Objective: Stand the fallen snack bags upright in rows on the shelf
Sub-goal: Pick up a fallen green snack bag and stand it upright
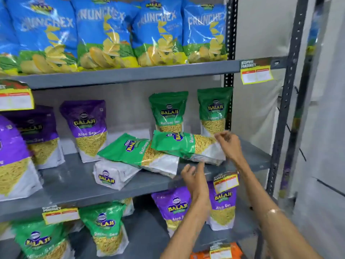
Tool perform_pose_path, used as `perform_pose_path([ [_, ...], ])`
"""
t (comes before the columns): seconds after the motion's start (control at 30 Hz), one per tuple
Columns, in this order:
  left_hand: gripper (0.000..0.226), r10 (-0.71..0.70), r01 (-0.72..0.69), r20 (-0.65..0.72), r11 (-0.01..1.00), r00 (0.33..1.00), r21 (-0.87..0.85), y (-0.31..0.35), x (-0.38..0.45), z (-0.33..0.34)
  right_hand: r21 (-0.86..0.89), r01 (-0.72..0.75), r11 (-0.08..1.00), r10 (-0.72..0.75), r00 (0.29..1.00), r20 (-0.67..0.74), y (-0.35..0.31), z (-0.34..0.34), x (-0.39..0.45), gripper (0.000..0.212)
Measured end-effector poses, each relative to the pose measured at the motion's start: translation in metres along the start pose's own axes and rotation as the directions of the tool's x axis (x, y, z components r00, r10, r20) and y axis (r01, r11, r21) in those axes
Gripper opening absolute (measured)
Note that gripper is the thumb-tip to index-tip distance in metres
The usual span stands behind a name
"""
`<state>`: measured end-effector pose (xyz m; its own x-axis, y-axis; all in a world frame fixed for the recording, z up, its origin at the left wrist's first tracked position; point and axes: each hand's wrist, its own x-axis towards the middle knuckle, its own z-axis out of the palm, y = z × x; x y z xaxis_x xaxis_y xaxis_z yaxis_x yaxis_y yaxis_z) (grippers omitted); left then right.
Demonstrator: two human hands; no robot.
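Observation:
On the grey middle shelf three green Ratlami Sev bags lie fallen: one on the right, one in the middle partly under it, and one end-on showing its white base. Two green bags stand upright at the back, one left of the other. My right hand hovers at the right end of the right fallen bag, fingers curled, touching or nearly touching it. Just below that bag, at the shelf's front edge, my left hand is open with nothing in it.
Purple Aloo Sev bags stand at the left of the same shelf. Blue Crunchex bags fill the shelf above. Green and purple bags sit on the shelf below. A perforated metal upright bounds the right side; price tags hang from the shelf edges.

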<state>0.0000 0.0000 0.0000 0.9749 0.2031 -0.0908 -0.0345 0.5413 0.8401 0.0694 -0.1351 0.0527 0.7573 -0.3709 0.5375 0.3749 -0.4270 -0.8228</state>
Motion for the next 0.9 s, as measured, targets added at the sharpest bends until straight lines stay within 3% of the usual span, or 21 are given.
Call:
perform_pose_path([
  [0.07,0.079,-0.047,0.047,-0.044,0.999,0.998,0.012,-0.002,0.005,0.019,-0.025,-0.053,0.998,0.057,0.98,0.193,0.001,0.004,0.023,0.013],
  [0.13,0.091,-0.08,0.082,-0.103,0.996,0.991,0.015,0.0,0.01,0.037,-0.115,-0.164,0.98,0.197,0.898,0.394,0.017,0.015,0.057,0.007],
  [0.23,0.067,-0.112,0.109,-0.154,0.994,0.982,-0.027,-0.005,0.03,0.052,-0.278,-0.292,0.915,0.401,0.717,0.57,0.066,0.028,0.1,0.087],
  [0.27,0.064,-0.124,0.121,-0.165,0.992,0.978,-0.025,-0.004,0.029,0.056,-0.278,-0.313,0.908,0.419,0.672,0.611,0.081,0.03,0.108,0.098],
  [0.33,0.064,-0.116,0.112,-0.187,0.993,0.976,-0.032,-0.005,0.034,0.061,-0.234,-0.369,0.9,0.425,0.618,0.661,0.076,0.027,0.106,0.095],
  [0.5,0.068,-0.015,0.015,-0.158,1.0,0.987,-0.002,-0.014,0.037,0.06,-0.103,-0.388,0.916,0.345,0.628,0.698,0.063,0.011,0.086,0.082],
  [0.63,0.069,0.074,-0.072,-0.033,0.996,0.997,0.055,-0.013,0.026,0.044,-0.042,-0.283,0.958,0.25,0.754,0.608,0.04,-0.012,0.045,0.071],
  [0.73,0.07,0.136,-0.142,0.063,0.985,0.989,0.102,-0.008,0.013,0.024,0.043,-0.172,0.984,0.126,0.85,0.512,0.018,-0.03,0.001,0.034],
  [0.8,0.066,0.161,-0.175,0.095,0.971,0.982,0.161,0.002,0.004,0.007,0.084,-0.129,0.988,0.08,0.896,0.436,0.009,-0.036,-0.03,0.02],
  [0.9,0.042,0.158,-0.199,0.167,0.944,0.973,0.264,0.028,-0.013,-0.025,0.18,-0.187,0.966,0.094,0.898,0.43,0.0,-0.035,-0.079,0.045],
])
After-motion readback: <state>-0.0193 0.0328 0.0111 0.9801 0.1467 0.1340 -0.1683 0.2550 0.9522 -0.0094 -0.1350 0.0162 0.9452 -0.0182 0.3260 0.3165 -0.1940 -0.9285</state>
